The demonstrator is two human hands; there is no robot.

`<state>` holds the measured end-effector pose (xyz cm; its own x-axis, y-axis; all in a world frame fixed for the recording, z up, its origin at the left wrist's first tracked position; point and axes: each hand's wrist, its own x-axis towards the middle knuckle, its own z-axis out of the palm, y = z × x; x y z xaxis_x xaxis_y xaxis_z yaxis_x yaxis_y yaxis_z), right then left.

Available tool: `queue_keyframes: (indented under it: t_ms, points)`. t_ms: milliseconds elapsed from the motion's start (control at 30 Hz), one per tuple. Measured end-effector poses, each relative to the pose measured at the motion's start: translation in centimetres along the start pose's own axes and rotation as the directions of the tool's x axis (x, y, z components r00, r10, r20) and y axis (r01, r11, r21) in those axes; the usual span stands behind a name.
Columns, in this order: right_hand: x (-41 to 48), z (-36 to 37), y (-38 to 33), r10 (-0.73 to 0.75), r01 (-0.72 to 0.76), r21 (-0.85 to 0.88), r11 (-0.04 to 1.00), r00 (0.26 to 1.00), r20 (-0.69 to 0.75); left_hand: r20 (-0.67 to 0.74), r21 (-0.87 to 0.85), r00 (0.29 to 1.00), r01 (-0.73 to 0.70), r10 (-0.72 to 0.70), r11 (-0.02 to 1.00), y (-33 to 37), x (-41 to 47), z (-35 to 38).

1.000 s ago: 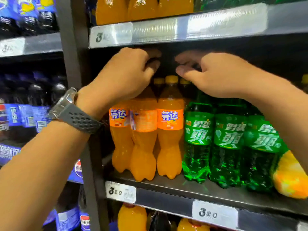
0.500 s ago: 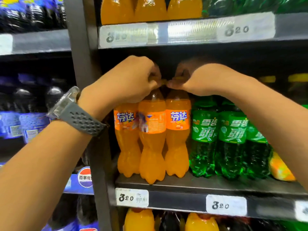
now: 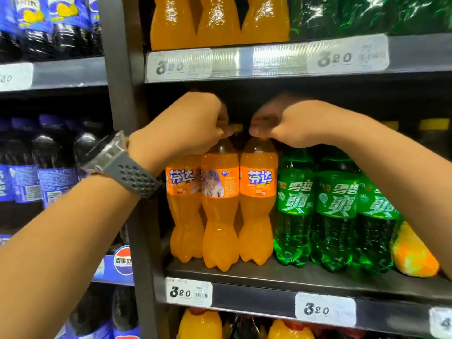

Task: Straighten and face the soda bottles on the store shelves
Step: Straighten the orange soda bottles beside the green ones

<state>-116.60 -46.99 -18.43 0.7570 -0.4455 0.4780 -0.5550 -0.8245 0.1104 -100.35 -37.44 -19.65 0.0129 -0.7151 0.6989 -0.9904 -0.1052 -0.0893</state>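
Your left hand (image 3: 188, 123) is curled shut over the top of the middle orange bottle (image 3: 220, 204), fingers (image 3: 226, 132) pinching at its cap; the cap itself is hidden under your fingers. That bottle's body hangs straight below your fingertips, upright, front of the row, label showing a printed picture rather than the big logo. Your right hand (image 3: 291, 123) is closed the same way over the cap of the right orange bottle (image 3: 258, 199), thumb (image 3: 256, 132) pressed at the neck, cap hidden under the hand. That bottle sits directly under your right fingers, logo facing out, touching the middle one. Between your two sets of fingertips a yellow cap (image 3: 236, 127) of a bottle further back shows. The left orange bottle (image 3: 183, 204) stands below your left palm, logo out, touching the middle bottle; your hand doesn't appear to grip it. Just right of your right fingers and lower, under your forearm, stand three green bottles (image 3: 335, 211). All rest on the shelf (image 3: 269, 277). Grey watch (image 3: 122, 165) on your left wrist.
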Motion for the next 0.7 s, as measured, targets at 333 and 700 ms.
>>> queue_keyframes:
  t_ms: [333,700]
  points:
    - [0.6,0.0,0.2,-0.034,0.034,0.004,0.999,0.999,0.033,0.127,0.031,0.992,-0.032,0.028,0.999,0.2,0.3,-0.4]
    - [0.1,-0.3,0.5,-0.068,0.070,-0.030,0.997,0.996,0.064,0.086,0.086,0.996,0.017,-0.024,0.996,0.9,0.5,0.1]
